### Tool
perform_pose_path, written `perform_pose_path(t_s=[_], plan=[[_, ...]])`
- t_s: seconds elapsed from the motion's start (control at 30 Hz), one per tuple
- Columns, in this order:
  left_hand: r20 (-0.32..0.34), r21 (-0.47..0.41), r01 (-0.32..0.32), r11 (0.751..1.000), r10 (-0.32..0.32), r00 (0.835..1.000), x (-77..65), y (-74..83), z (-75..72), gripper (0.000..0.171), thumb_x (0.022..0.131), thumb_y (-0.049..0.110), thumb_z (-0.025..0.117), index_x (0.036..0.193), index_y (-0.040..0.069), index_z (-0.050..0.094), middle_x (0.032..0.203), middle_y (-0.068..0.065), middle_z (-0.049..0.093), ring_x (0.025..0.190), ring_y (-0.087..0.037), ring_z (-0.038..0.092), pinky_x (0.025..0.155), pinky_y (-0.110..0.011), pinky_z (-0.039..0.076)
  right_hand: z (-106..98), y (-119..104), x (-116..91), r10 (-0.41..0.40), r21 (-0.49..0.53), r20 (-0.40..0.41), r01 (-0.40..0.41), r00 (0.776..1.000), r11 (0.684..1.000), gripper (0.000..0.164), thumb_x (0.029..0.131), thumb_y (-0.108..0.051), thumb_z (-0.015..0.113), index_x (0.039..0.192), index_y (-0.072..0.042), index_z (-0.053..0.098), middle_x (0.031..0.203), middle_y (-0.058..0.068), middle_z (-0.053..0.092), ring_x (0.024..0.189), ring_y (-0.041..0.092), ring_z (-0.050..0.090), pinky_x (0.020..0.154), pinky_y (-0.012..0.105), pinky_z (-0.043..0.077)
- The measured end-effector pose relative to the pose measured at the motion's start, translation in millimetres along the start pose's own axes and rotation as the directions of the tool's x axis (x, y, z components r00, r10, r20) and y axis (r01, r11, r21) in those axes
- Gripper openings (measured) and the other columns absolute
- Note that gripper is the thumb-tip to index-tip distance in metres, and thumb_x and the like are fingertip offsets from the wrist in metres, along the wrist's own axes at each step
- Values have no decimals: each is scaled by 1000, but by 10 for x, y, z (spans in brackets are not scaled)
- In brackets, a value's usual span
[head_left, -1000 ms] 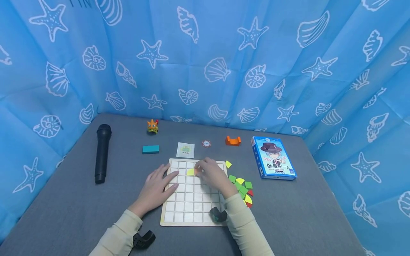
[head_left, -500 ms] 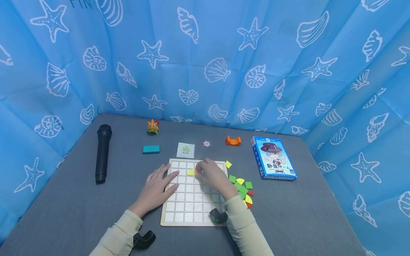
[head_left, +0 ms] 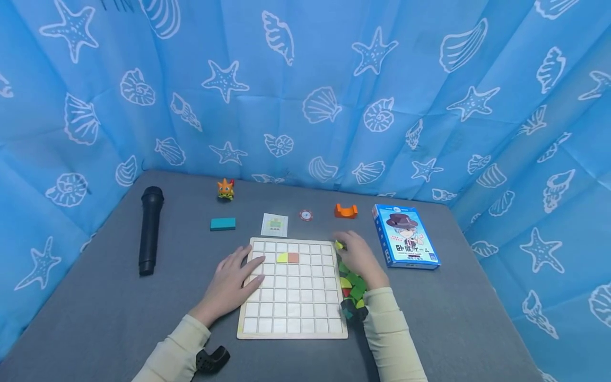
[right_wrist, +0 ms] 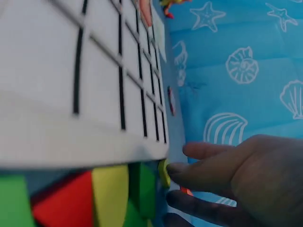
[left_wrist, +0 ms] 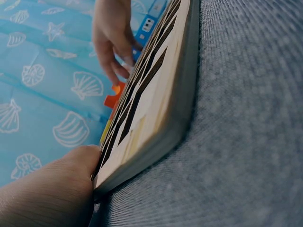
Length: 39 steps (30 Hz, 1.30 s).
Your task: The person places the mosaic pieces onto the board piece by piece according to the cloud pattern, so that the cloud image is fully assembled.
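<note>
Blue curtain (head_left: 286, 183) printed with white shells and starfish hangs behind our grey table (head_left: 453, 329). Our gridded board (head_left: 280, 295) lies flat near the middle, with a yellow piece (head_left: 282, 258) and a red piece (head_left: 293, 258) side by side in its second row from the far edge. We rest our left hand (head_left: 230, 285) on the board's left edge, its fingers straight and spread. Our right hand (head_left: 358, 255) is at the far right corner, its fingers apart around a loose yellow piece (right_wrist: 164, 173) just off the board; a fingertip looks near it, but we cannot tell whether they touch. Green, yellow and red pieces (head_left: 357, 284) lie heaped along the board's right side, partly under our right wrist. Beyond the board's far edge we have a patterned card (head_left: 274, 225), a round chip (head_left: 305, 215) and an orange block (head_left: 346, 211); a blue box (head_left: 407, 236) lies to the right.
</note>
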<state>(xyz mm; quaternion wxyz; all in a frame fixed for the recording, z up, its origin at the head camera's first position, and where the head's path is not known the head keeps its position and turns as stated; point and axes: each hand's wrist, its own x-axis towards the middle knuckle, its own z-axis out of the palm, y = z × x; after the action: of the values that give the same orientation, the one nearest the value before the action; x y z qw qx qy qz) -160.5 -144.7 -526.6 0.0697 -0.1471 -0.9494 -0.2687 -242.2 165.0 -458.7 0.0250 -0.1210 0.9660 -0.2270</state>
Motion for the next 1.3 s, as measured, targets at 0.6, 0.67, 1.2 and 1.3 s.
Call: perform_pose_path(t_s=[0.6, 0.67, 1.2, 1.3], plan=[[-18, 0, -28, 1000, 28, 999, 11, 2, 16, 50, 96, 49, 51, 142, 28, 48, 155, -9, 30, 144, -33, 22, 110, -59, 21, -48, 133, -93, 166, -204, -2, -162, 986, 965, 27, 90, -18, 67, 114, -6, 62, 105, 10, 63, 92, 25, 58, 79, 40, 53], [-19, 2, -30, 1000, 30, 999, 13, -7, 19, 50, 96, 49, 51, 142, 28, 48, 155, -9, 30, 144, -32, 22, 110, -59, 21, -61, 138, -98, 210, -208, 10, -204, 978, 957, 26, 91, -26, 67, 107, -6, 61, 93, 8, 62, 79, 22, 57, 68, 35, 50], [-1, 15, -23, 1000, 23, 1000, 15, -45, 6, 51, 96, 50, 48, 142, 28, 47, 156, -8, 29, 144, -32, 21, 110, -59, 22, 27, 212, -99, 153, -176, -41, -158, 987, 972, 29, 93, -17, 64, 118, -4, 63, 110, 13, 60, 96, 26, 57, 84, 42, 52], [4, 7, -14, 1000, 14, 1000, 4, -45, 11, 51, 96, 50, 48, 143, 29, 47, 156, -8, 28, 145, -32, 21, 110, -59, 22, 48, 175, -105, 156, -184, -48, -162, 987, 969, 29, 92, -17, 63, 118, -3, 62, 108, 12, 60, 95, 25, 56, 82, 41, 52]])
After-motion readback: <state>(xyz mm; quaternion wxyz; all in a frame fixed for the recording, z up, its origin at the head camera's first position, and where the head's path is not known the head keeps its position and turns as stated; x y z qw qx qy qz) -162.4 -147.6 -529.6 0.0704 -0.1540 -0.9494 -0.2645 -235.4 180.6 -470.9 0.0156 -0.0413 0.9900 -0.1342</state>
